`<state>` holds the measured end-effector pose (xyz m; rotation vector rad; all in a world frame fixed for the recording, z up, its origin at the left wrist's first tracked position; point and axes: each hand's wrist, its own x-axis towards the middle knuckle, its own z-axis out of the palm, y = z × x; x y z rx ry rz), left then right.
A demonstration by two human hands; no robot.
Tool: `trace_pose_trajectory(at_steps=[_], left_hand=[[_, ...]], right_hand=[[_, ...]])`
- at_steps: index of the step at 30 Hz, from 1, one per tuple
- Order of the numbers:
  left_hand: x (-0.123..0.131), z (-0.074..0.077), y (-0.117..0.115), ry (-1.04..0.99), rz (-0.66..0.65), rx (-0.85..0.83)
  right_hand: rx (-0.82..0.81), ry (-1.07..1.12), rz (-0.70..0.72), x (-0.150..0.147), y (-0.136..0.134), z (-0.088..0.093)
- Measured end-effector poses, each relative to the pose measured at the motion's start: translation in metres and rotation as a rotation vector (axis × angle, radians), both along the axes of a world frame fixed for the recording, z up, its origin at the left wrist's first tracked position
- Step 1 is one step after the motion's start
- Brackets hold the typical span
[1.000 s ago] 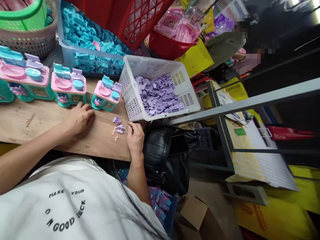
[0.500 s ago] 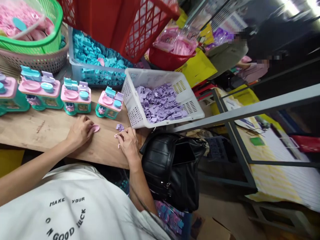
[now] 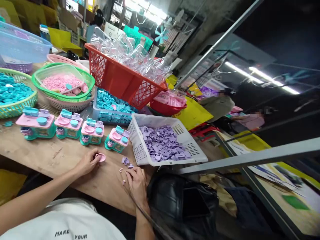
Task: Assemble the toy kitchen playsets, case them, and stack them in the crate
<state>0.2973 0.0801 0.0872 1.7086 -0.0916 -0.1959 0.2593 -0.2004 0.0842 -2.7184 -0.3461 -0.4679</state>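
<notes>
My left hand [image 3: 88,162] is closed, with thumb and fingers pinching a small pink oval plastic dish [image 3: 101,157] just above the wooden table. My right hand [image 3: 137,181] rests near the table's right end, fingers curled and tips together; whatever they hold is too small to make out. Beside its fingertips lie tiny pink hook-shaped pieces [image 3: 123,182] and small purple plastic parts [image 3: 125,161]. Beyond both hands stands a row of several toy kitchens with pink tops and teal bases, the nearest toy kitchen [image 3: 117,139] carrying blue and purple parts.
A white basket [image 3: 170,163] of purple parts stands at the table's right. Behind the toys are a clear bin [image 3: 112,118] of blue parts, a tilted red crate [image 3: 117,81] of clear packaging and a green basket [image 3: 77,98]. A black bag [image 3: 165,196] sits by my right arm.
My view has tilted up, bringing more of the room into sight. The pink dish stays in my left hand. Another purple part now shows beside my right fingertips.
</notes>
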Motion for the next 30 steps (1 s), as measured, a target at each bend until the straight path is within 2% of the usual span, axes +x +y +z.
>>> trace_pose_trajectory(at_steps=[5, 8, 12, 17, 24, 30], left_hand=[[-0.002, -0.002, 0.006, 0.032, 0.025, -0.096], [-0.003, -0.006, 0.006, 0.038, -0.005, -0.119], [-0.006, -0.009, 0.006, -0.010, -0.062, -0.092], [-0.006, -0.008, 0.006, -0.016, -0.024, -0.060], [-0.003, 0.004, 0.007, -0.023, -0.013, 0.033], [-0.001, 0.010, 0.003, -0.004, -0.014, 0.088]], right_hand=[[0.005, 0.067, -0.029, -0.006, 0.001, 0.004], [0.041, 0.103, -0.063, -0.008, -0.005, 0.006], [0.064, 0.088, -0.069, -0.011, -0.009, 0.006], [0.086, 0.139, -0.063, -0.014, -0.008, 0.012], [0.189, 0.202, -0.080, -0.014, -0.008, 0.012], [0.148, 0.145, -0.080, -0.011, -0.003, 0.012]])
